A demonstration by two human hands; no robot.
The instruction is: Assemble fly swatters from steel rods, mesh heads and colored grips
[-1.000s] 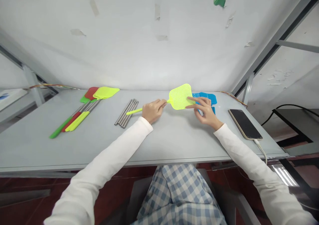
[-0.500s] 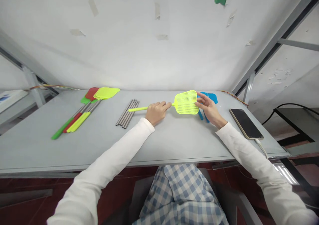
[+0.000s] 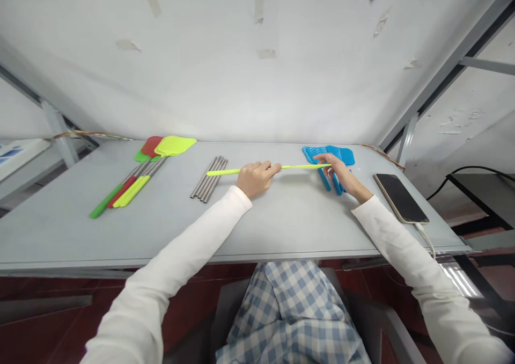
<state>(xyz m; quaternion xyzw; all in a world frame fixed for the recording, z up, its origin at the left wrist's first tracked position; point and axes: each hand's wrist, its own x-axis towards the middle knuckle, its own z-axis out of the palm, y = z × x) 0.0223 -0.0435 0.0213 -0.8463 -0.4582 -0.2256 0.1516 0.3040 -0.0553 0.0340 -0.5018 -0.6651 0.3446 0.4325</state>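
Observation:
My left hand (image 3: 258, 178) is closed around the handle of a yellow-green fly swatter (image 3: 300, 166), held level above the table. The swatter's flat head is seen edge-on as a thin line. At the head's far end, my right hand (image 3: 340, 172) has its fingers on the upper side and the edge, with the thumb partly hidden. Behind and under that hand lie blue fly swatter heads (image 3: 346, 155) with short blue stems. Several metal tubes (image 3: 209, 179) lie side by side under the swatter's handle end.
At the left lies a pile of finished-looking fly swatters with metal shafts, among them a yellow one (image 3: 175, 145), a red one (image 3: 151, 147) and a green one (image 3: 105, 201). A phone (image 3: 402, 198) with a cable lies at the right of the grey table (image 3: 281, 230), against a white wall.
The yellow-green swatter has turned about its length, from its face showing to edge-on. My right hand has rolled with its head; my left hand keeps its hold. The view has shifted slightly.

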